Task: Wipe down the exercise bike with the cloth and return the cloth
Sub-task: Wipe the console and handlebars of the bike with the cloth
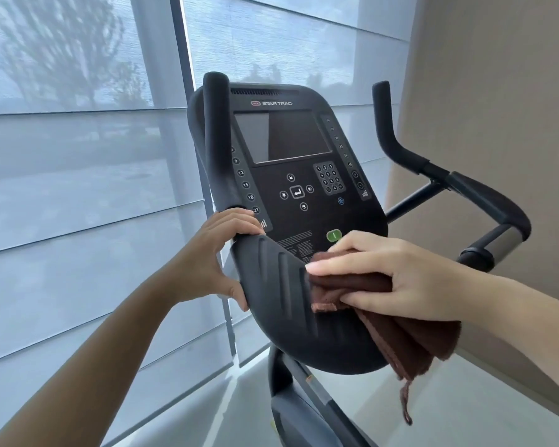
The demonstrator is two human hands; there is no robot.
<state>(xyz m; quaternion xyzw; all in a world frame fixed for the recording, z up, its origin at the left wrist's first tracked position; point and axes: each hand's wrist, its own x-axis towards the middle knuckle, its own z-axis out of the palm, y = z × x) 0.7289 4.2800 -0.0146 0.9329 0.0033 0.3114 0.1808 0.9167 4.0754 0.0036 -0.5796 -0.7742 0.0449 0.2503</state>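
Note:
The black exercise bike console [291, 175] fills the centre, with a dark screen, keypad and a green button. My right hand [388, 272] presses a folded brown cloth [400, 337] against the console's lower right part, below the green button; the cloth's loose end hangs down past the console's bottom edge. My left hand [213, 256] grips the console's lower left rim, thumb underneath, just below the left upright handlebar [217, 140].
The right handlebar [459, 185] bends out toward a beige wall [497, 108]. Large windows with translucent blinds [78, 156] stand close behind and left of the bike. The bike's frame post [304, 398] drops to a pale floor.

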